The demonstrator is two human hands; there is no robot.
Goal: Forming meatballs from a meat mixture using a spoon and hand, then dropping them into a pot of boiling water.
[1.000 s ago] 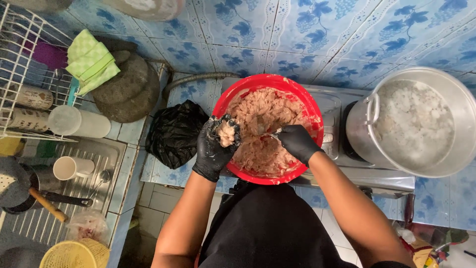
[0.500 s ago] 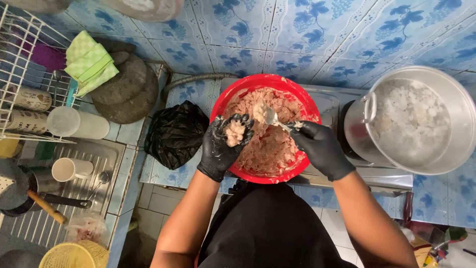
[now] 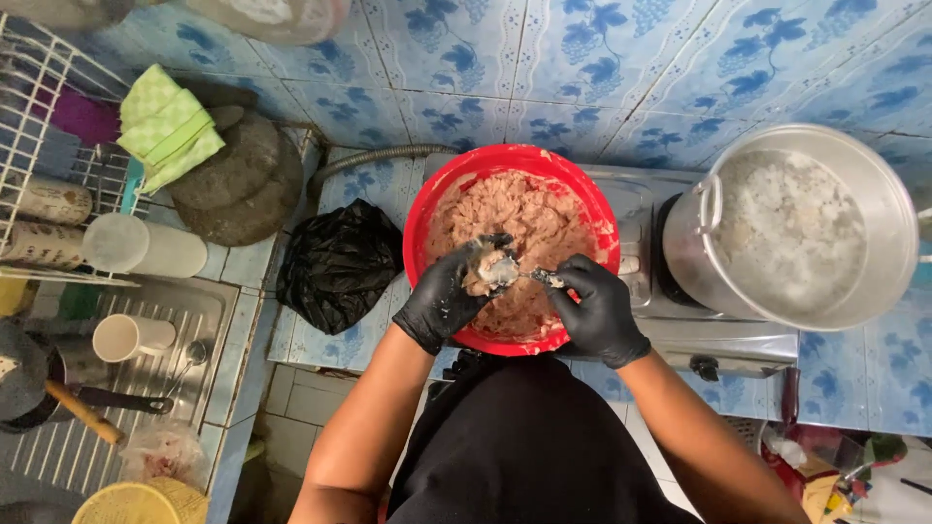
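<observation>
Left hand [image 3: 445, 303] cups pale, wet minced paste [image 3: 478, 275]; right hand [image 3: 600, 312] pinches what seems a spoon [image 3: 515, 274] against it, red bowl [image 3: 419, 218] beneath both

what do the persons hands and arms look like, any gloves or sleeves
Both hands wear thin, snug black disposable gloves that end at the wrist. The left hand and the right hand are smeared with bits of pale pinkish paste, most of all on the fingers. The forearms are bare, with no sleeves, watch or bands in view. A black garment covers the torso.
</observation>
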